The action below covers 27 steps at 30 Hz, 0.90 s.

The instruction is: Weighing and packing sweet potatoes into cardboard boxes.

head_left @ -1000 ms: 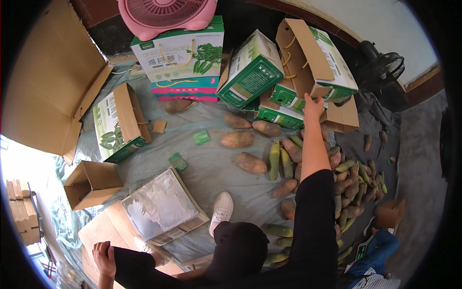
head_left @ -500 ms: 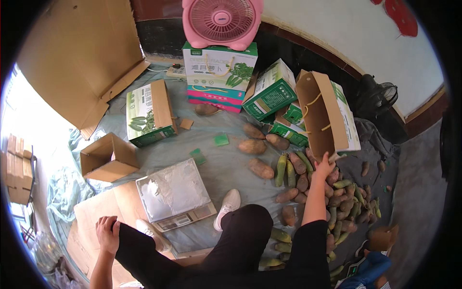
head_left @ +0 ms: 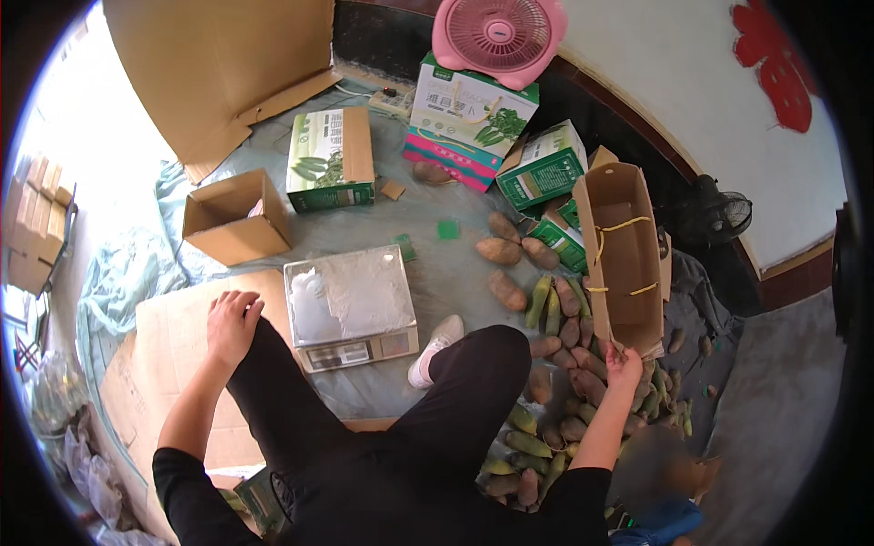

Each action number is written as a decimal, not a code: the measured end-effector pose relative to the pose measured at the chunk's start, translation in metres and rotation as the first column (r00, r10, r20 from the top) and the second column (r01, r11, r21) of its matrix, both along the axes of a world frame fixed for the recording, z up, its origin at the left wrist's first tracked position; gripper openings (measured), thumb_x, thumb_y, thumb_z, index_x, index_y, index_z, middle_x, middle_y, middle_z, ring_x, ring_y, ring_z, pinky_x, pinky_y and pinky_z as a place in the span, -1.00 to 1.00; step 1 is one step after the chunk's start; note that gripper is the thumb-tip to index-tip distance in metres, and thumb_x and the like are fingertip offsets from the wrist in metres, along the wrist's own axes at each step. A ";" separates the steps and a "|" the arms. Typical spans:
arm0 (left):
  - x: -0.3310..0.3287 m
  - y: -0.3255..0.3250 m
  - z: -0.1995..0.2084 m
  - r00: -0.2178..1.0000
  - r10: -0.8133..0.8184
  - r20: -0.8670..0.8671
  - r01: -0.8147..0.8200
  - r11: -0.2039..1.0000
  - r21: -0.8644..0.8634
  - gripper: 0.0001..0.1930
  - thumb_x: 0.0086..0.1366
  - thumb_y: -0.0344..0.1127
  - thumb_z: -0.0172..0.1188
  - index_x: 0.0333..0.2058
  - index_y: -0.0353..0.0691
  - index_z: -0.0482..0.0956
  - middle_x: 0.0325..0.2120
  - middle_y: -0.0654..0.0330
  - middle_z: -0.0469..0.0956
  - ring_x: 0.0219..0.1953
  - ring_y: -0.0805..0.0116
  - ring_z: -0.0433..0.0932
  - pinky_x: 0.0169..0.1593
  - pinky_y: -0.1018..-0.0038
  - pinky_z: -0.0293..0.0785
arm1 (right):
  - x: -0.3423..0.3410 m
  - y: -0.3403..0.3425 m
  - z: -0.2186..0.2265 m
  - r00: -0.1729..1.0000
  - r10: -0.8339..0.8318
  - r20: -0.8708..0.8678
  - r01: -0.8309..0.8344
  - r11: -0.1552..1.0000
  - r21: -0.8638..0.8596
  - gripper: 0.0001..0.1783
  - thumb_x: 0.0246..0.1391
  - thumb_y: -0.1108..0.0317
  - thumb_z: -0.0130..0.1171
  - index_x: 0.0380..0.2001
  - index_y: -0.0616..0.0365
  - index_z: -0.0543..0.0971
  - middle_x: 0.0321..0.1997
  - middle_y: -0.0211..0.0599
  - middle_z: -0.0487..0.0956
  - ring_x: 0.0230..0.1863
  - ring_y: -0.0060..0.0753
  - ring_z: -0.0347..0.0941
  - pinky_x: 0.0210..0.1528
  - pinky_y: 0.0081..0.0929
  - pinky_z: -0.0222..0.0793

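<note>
My right hand [head_left: 624, 364] grips the near edge of a tall open cardboard box [head_left: 628, 237], fingers closed on its rim. The box's brown inside faces me, and yellow cord handles cross it. Under and around that hand lies a pile of long radishes, some brownish-purple [head_left: 590, 388] and some green [head_left: 525, 443]. On my left knee rests my left hand [head_left: 234, 325], fingers draped loosely over the black trousers with nothing in them. Between my legs and the boxes stands a low weighing scale [head_left: 350, 296] with a silvery, patchily covered top.
A printed radish carton [head_left: 328, 164] and an open brown box [head_left: 235, 218] stand at the far left. Pink fan [head_left: 499, 36] sits on stacked cartons [head_left: 469, 118]. More green cartons [head_left: 544, 164] lean beside a black fan [head_left: 719, 214]. Another person's blurred shape [head_left: 660, 482] is at lower right.
My right hand has drawn the cardboard box nearer and tipped its opening toward me. The view has shifted, and my left hand stays on my knee.
</note>
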<state>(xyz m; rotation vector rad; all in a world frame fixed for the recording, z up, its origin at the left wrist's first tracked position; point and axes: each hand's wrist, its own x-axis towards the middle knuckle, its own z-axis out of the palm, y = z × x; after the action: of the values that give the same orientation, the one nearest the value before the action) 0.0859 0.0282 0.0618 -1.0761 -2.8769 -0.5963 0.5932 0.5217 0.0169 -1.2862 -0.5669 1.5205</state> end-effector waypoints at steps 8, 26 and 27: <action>0.004 -0.010 -0.001 1.000 0.017 -0.013 -0.017 0.999 0.032 -0.77 0.23 -0.19 0.08 -0.29 -0.20 0.57 -0.32 0.13 0.55 -0.14 0.15 0.46 0.00 0.29 0.28 | -0.037 -0.030 0.047 0.937 0.310 0.163 -0.325 0.942 0.078 -0.63 -0.04 0.43 0.08 -0.08 0.13 0.40 -0.09 -0.21 0.48 -0.20 -0.23 0.49 -0.29 -0.35 0.49; -0.002 -0.041 -0.014 0.986 0.134 -0.098 -0.118 0.981 0.153 -0.67 0.31 -0.19 0.02 0.01 -0.13 0.42 -0.20 0.15 0.51 -0.08 0.13 0.43 -0.01 0.27 0.30 | -0.351 -0.093 0.021 -0.108 0.927 0.360 -0.921 0.044 -0.388 -0.54 0.06 0.20 0.02 -0.08 0.37 0.40 -0.27 0.00 0.56 -0.39 -0.06 0.58 -0.41 -0.23 0.54; -0.001 -0.041 -0.015 0.986 0.130 -0.108 -0.114 0.984 0.137 -0.67 0.31 -0.19 0.02 0.01 -0.14 0.42 -0.19 0.15 0.51 -0.07 0.13 0.43 -0.01 0.27 0.30 | -0.356 -0.095 0.011 -0.189 0.892 0.411 -0.892 0.019 -0.452 -0.52 0.08 0.19 0.02 -0.05 0.38 0.37 -0.25 0.02 0.55 -0.37 -0.03 0.58 -0.40 -0.21 0.54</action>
<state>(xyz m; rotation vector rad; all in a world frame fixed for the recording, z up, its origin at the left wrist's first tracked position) 0.0850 -0.0127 0.0470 -0.8788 -2.7364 -0.6793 0.2376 0.4266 0.0283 -1.3635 -2.4790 2.1126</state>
